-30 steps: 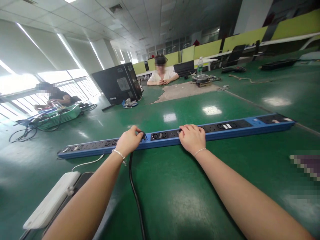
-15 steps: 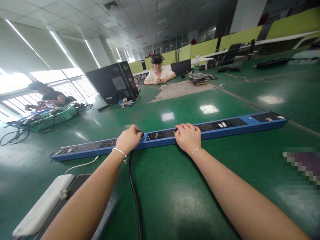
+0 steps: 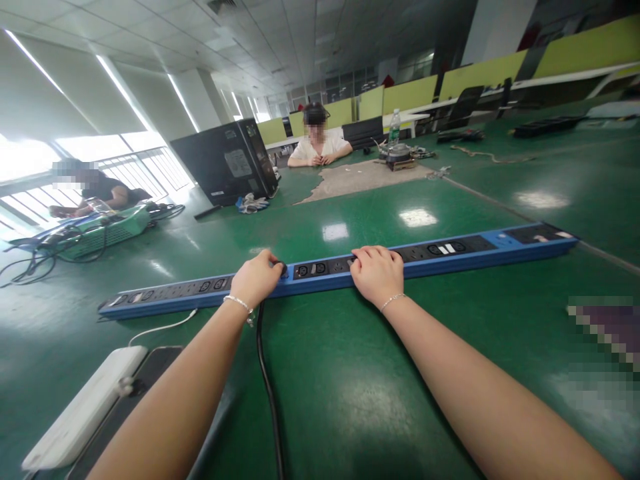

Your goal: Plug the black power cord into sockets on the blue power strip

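A long blue power strip [image 3: 320, 287] with black socket panels lies across the green table. My left hand [image 3: 256, 277] is closed at its middle, fingers round a dark round-ended piece that looks like a plug. From under this hand a black cable [image 3: 270, 393] runs down toward the near edge. Farther right, my right hand [image 3: 377, 273] rests over the strip, fingers bent and pressed together on its sockets and edge. Whatever lies beneath those fingers is mostly hidden.
A white power bank [image 3: 85, 410] and a dark phone-like slab lie at the near left. Beyond stand a black computer case [image 3: 225, 163], gloves [image 3: 253, 203], a green basket [image 3: 113, 230] and a bottle [image 3: 395, 127]. Two people sit across the table.
Both hands keep nearly the same place on the strip. The view has shifted very slightly. At the far left, the other person's head and arms have moved a little.
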### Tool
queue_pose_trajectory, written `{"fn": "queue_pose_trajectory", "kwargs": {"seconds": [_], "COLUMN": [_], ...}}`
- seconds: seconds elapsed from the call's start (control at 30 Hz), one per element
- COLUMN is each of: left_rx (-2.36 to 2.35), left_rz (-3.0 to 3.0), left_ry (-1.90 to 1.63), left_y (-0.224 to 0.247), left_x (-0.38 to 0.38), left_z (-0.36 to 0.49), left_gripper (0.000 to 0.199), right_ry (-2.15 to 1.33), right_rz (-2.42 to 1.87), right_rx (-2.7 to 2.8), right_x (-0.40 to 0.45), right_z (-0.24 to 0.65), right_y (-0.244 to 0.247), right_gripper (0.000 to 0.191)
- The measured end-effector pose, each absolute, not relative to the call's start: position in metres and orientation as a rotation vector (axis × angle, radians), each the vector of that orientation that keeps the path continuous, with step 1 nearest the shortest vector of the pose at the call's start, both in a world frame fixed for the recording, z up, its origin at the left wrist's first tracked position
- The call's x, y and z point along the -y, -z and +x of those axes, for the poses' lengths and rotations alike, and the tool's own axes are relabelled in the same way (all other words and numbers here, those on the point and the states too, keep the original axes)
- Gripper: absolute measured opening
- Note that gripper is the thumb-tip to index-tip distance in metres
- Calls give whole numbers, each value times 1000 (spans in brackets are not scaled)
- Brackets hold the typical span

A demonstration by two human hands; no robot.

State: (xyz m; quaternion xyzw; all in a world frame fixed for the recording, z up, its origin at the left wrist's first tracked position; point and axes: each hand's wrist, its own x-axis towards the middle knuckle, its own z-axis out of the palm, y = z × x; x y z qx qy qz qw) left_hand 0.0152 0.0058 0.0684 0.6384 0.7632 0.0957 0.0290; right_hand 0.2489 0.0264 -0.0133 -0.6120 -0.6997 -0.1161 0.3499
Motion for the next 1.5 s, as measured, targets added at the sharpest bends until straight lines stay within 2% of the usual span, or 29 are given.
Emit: {"fn": "queue_pose_trajectory", "kwargs": {"seconds": [0.6,1.37,1.5], "left_rx": [-2407,-2393,-2431], "left_rz": [2066,2025,1980], "left_ry": [-117,-261,-324], "left_y": [-67,-56,-66], "left_x": [-1,4,7], "left_z": [33,32,31], "left_gripper": [30,29,29], "right_ry": [285,272,272], "right_rz": [-1596,-1599,-1603], "right_rx": [1813,1836,1830], "right_x": [-26,-25,-25], "right_z": [249,250,250], "right_y": [13,12,12], "right_gripper": [30,31,32]}}
